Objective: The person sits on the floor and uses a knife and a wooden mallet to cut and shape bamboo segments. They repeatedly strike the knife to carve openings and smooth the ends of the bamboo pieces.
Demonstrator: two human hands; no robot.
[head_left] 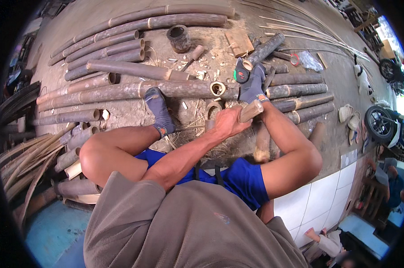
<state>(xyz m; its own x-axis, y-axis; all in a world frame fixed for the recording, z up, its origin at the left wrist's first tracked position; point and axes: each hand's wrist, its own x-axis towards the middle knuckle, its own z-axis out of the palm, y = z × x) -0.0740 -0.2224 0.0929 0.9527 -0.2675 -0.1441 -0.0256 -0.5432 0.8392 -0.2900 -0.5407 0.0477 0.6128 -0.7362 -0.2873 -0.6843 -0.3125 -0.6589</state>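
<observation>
My left hand (229, 122) is closed round a short, thick, round piece of wood (252, 111) that sticks out toward my right shin. Just ahead of it lies a long bamboo pole (175, 89) with a round hole cut near its right end. My left foot (157, 111) and right foot (254, 87), in grey socks, rest against this pole. Below the hole stands a short bamboo piece (212, 110). A bit of my right arm (267, 211) shows under my right thigh; the hand itself is hidden. Another wooden piece (261, 142) lies beside my right shin.
Bamboo lengths (108, 49) lie at the far left, with more (300, 91) at the right. A dark bamboo cup (178, 38) and a wooden-handled tool (196, 53) sit beyond the pole. Split strips (34, 154) are piled at left. A motorbike wheel (380, 123) stands right.
</observation>
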